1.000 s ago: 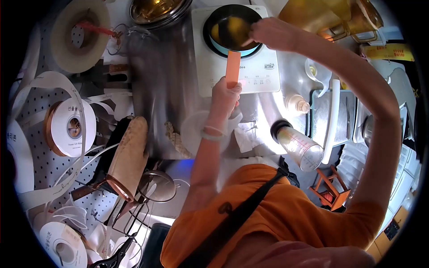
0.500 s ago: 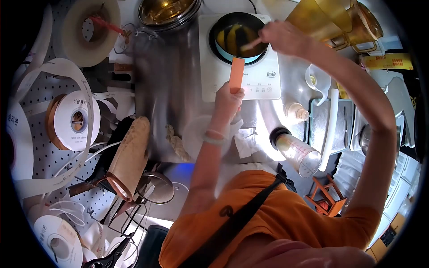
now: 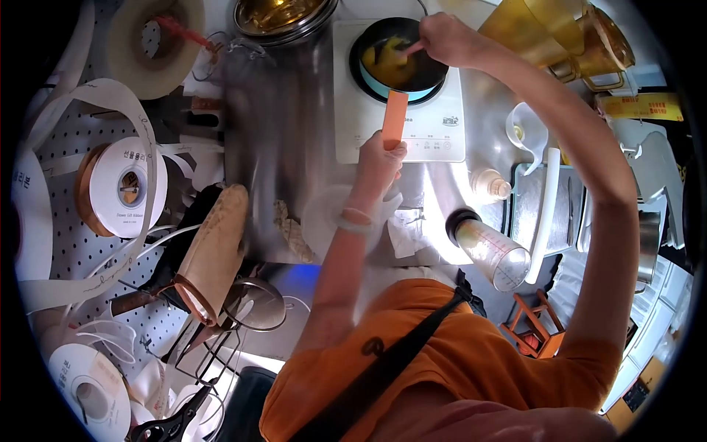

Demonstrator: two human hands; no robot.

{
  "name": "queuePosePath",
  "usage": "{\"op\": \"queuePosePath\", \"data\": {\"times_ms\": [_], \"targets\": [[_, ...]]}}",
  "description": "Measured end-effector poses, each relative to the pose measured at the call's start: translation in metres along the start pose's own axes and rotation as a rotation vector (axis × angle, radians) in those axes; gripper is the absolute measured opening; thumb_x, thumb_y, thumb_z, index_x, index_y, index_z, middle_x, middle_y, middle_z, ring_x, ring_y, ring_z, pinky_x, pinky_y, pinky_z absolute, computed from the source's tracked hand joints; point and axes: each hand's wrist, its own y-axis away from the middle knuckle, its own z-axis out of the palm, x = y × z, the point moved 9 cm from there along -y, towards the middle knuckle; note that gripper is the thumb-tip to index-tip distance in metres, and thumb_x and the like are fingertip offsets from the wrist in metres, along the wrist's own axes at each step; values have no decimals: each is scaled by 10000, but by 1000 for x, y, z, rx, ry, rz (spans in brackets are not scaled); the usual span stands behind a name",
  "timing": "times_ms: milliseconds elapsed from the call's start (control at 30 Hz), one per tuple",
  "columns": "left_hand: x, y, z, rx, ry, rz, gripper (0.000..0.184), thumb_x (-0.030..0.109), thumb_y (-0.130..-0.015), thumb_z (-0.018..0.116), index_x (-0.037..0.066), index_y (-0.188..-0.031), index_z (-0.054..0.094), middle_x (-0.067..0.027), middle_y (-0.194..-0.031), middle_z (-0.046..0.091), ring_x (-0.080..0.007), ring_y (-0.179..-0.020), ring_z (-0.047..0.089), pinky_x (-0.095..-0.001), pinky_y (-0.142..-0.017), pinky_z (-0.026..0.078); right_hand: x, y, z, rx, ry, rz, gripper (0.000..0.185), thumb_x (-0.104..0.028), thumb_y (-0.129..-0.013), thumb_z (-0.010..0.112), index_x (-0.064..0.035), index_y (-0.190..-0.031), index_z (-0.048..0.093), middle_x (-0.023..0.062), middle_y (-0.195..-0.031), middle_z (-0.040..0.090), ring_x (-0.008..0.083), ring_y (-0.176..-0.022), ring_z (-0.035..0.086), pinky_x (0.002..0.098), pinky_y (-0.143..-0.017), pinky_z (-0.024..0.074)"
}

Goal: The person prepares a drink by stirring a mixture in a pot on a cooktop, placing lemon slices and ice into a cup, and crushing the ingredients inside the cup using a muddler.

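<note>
Head: right hand (image 3: pixel 447 38) partly hides utensil (image 3: pixel 412 48).

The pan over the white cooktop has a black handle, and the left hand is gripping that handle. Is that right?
Not quite: in the head view, the handle is orange, not black. The rest holds: the pan is over the white cooktop, and the left hand is gripping that handle.

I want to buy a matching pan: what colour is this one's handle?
The handle is orange where it shows, seen best in the head view.
</note>
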Motion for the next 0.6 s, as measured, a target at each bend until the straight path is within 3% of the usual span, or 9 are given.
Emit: {"op": "queuePosePath", "data": {"times_ms": [100, 133, 200, 233, 333, 400, 467, 533, 600], "targets": [[1, 1, 2, -20, -15, -15, 150, 122, -848, 610, -6, -885, 541, -35, -635, 532, -88, -450, 477, -235, -401, 398, -16, 6, -5, 332, 236, -213, 78, -56, -732, 590, -20, -754, 656, 166, -796, 646, 332, -783, 638, 388, -723, 519], [0, 1, 3, -34, -30, -32, 150, 135, -867, 579, -2, -916, 543, -33, -632, 518, -94, -451, 472, -234, -416, 394, -12, 9, -2, 333, 236, -210, 78, -56, -732, 590, -20, -754, 656, 166, -796, 646, 332, -783, 638, 388, -723, 519], [-3, -1, 3, -39, -4, -23, 152, 137, -866, 580, -2, -914, 543, -32, -630, 517, -95, -448, 471, -234, -412, 391, -24, 22, 32, 62, 375, -360, 75, -40, -729, 580, -45, -725, 655, 145, -755, 650, 309, -750, 648, 374, -687, 527], [-4, -1, 3, -45, 27, -13, 153, 139, -865, 580, -2, -912, 542, -32, -628, 515, -96, -444, 470, -235, -408, 387, -35, 35, 26, 95, 390, -447, 78, -32, -726, 577, -49, -714, 652, 136, -716, 646, 298, -720, 651, 360, -662, 532], [1, 2, 2, -34, -33, -33, 150, 137, -860, 584, -1, -904, 545, -35, -628, 520, -96, -446, 474, -235, -409, 388, -36, 41, 3, 30, 405, -404, 102, -40, -747, 566, -59, -730, 664, 129, -750, 655, 298, -746, 652, 358, -672, 531], [-4, -1, 2, -26, -36, -28, 154, 125, -847, 611, -5, -893, 544, -39, -644, 536, -93, -460, 488, -236, -402, 404, -29, 25, 3, 73, 313, -458, 123, -58, -769, 553, -73, -733, 670, 109, -779, 664, 286, -775, 654, 359, -676, 531], [-4, -3, 2, -14, -40, -16, 163, 114, -834, 638, -8, -882, 543, -43, -661, 552, -91, -474, 503, -237, -395, 419, -19, 2, 6, 271, 437, -360, 127, -62, -770, 556, -86, -777, 680, 100, -791, 664, 283, -786, 651, 358, -675, 529], [-5, -4, 1, -7, -38, -18, 168, 124, -836, 636, -8, -883, 542, -42, -653, 550, -92, -472, 509, -237, -395, 419, -28, 10, 11, 265, 422, -364, 129, -53, -760, 563, -84, -810, 678, 102, -796, 662, 277, -782, 649, 346, -663, 527], [-5, -5, 0, -13, -40, -7, 173, 130, -837, 635, -8, -883, 542, -43, -653, 552, -93, -472, 513, -235, -393, 417, -25, 21, 42, -41, 542, -394, 139, -54, -757, 571, -94, -840, 675, 100, -828, 664, 260, -800, 648, 332, -667, 525]]}}
